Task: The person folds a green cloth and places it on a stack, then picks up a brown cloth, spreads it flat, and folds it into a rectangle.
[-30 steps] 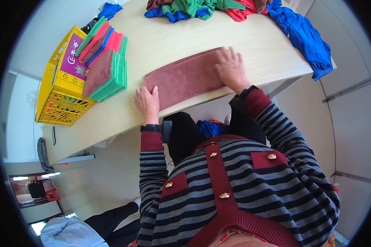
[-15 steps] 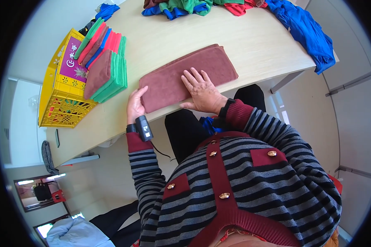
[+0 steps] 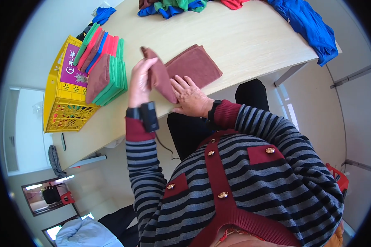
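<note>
A folded brown towel (image 3: 196,66) lies near the front edge of the table. Its left end stands up off the tabletop, bent over toward the right, and my left hand (image 3: 141,80) is closed on that raised part. Some of the left fingers are hidden behind the cloth. My right hand (image 3: 190,98) rests flat with fingers spread at the towel's near edge, beside the fold, holding nothing.
To the left stands a yellow plastic crate (image 3: 72,96) with folded green, red, blue and brown towels (image 3: 107,76) in and against it. Loose green and blue cloths (image 3: 173,7) are heaped at the far edge. A blue cloth (image 3: 307,29) hangs over the right end.
My left hand has lifted the towel's left end and brought it up and over toward the right. My right hand has slid slightly left, still flat.
</note>
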`<state>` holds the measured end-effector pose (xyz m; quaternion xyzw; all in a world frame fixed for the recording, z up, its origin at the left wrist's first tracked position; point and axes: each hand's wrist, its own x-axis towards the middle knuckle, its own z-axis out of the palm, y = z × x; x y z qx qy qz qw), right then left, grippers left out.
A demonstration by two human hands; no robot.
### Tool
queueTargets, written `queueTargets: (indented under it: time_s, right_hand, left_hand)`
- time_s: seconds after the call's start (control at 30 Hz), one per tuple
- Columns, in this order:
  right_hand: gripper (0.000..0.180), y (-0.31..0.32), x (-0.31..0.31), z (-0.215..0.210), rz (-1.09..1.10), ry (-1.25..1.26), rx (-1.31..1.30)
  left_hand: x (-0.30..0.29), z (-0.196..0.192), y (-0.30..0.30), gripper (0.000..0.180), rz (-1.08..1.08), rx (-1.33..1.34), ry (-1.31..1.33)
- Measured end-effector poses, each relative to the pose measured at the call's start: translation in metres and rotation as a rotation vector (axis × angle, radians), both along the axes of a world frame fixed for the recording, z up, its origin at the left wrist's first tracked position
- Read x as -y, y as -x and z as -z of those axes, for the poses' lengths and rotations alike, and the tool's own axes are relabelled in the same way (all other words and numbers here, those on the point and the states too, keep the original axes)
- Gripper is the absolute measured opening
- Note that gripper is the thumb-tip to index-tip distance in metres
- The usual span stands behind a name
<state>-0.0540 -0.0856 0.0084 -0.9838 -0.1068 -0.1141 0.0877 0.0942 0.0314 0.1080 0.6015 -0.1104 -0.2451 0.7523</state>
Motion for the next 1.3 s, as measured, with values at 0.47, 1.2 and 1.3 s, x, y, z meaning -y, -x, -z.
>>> queueTargets:
  time_s: [0.47, 1.2, 1.3]
  right_hand:
    - [0.076, 0.044, 0.021, 0.011, -0.091, -0.121, -0.072]
    - [0.067, 0.054, 0.043, -0.029, -0.150, -0.052, -0.068]
    - [0.058, 0.037, 0.057, -0.090, -0.165, -0.591, -0.676]
  left_hand:
    - [0.145, 0.061, 0.026, 0.017, 0.143, 0.413, -0.713]
    - [0.030, 0.118, 0.038, 0.055, 0.110, 1.171, -0.875]
    - [0.026, 0.125, 0.040, 0.061, 0.032, 1.295, -1.037]
